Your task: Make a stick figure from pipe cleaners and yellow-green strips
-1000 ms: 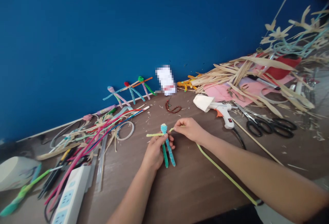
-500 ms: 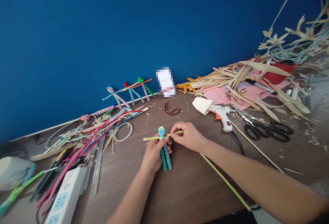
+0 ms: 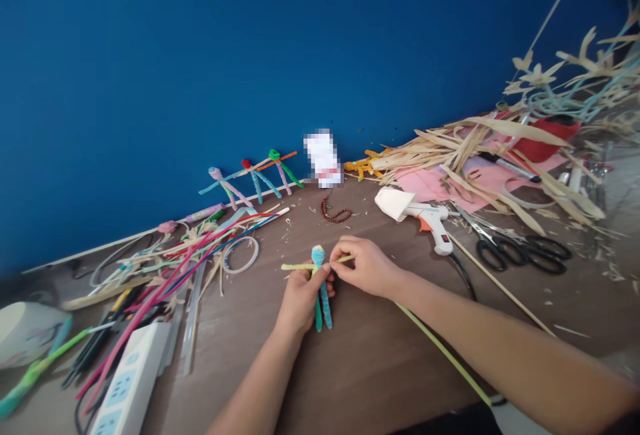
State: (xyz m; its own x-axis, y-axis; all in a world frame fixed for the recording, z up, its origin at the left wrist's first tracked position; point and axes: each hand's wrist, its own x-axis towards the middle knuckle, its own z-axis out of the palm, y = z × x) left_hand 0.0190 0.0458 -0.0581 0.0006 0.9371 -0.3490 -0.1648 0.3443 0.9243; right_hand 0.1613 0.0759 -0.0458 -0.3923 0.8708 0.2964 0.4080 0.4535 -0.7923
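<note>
A small pipe cleaner figure (image 3: 325, 307) with a blue wrapped head, blue and green legs and a yellow-green arm out to the left is pinched in my left hand (image 3: 301, 295), under its head. My right hand (image 3: 364, 266) closes thumb and fingers on a yellow-green pipe cleaner (image 3: 443, 353) at the figure's right side. Its long tail passes under my right forearm toward the front edge of the table. Both sets of fingertips nearly meet, and they hide the spot where the strand joins the figure.
Finished pipe cleaner figures (image 3: 254, 178) lean on the blue wall. A glue gun (image 3: 431, 218), scissors (image 3: 500, 248) and dried husk strips (image 3: 460, 148) lie right. Pipe cleaners, a tape roll (image 3: 241, 255) and a power strip (image 3: 131, 375) are left; a bead bracelet (image 3: 336, 215) lies ahead.
Very little differs. The fingers of my right hand have shifted slightly at the yellow-green strand, and the figure sits a touch further right in my left hand.
</note>
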